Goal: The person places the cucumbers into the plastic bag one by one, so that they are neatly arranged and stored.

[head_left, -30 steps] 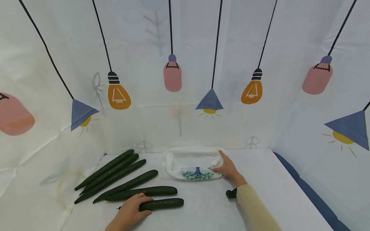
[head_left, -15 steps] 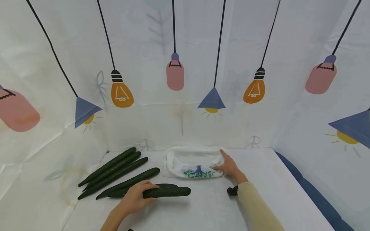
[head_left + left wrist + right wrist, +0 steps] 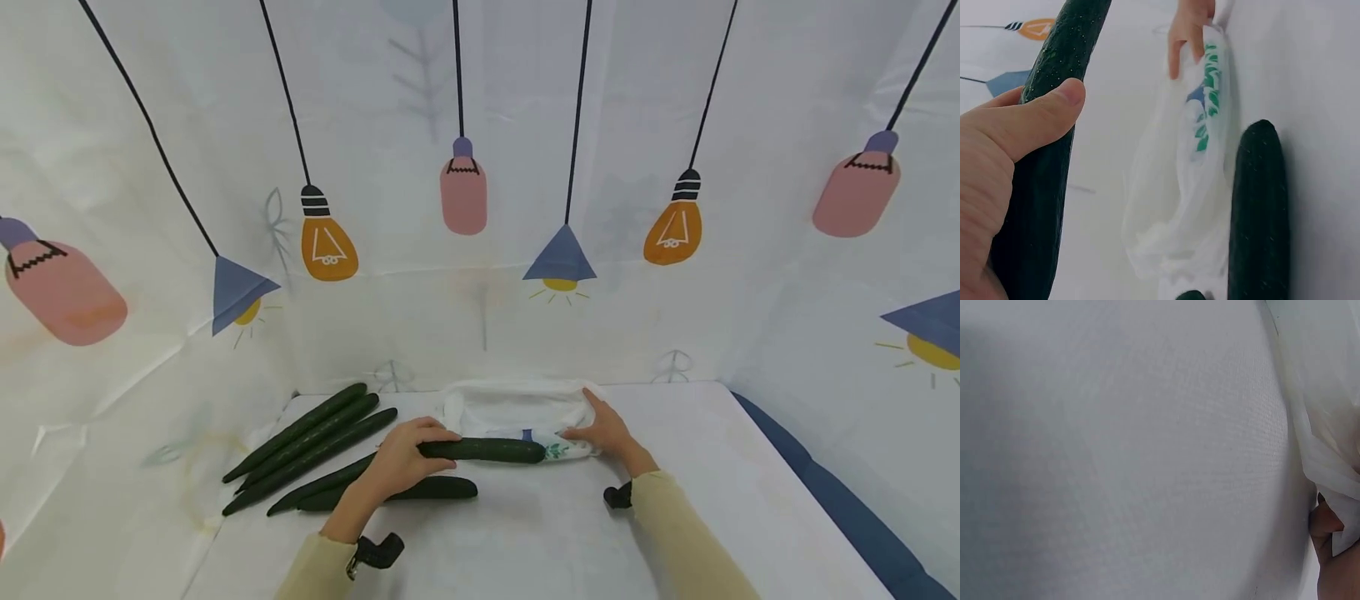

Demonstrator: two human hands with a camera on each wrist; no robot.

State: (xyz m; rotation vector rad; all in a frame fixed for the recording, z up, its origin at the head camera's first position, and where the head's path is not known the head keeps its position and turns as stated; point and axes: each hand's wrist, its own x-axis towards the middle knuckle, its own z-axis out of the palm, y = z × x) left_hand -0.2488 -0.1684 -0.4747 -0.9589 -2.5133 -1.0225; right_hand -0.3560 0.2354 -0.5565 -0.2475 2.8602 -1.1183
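My left hand grips a long dark green cucumber, which overlaps the near side of a white plastic bag in the head view. The left wrist view shows the thumb laid across this cucumber, with the bag beyond it. At the bag's right end, my right hand holds the edge of its spread mouth, thumb on the printed near side. A blue and green tree print is partly hidden behind the cucumber. In the right wrist view, bag film partly covers the right hand.
Three cucumbers lie side by side at the table's left. Two more, one a nearer cucumber, lie partly behind the left hand and forearm. A white sheet printed with lamps encloses the white table.
My left hand has picked the nearest cucumber up off the table and carried it forward and right to the bag. The right hand stays at the bag's edge. The head view shifts slightly.
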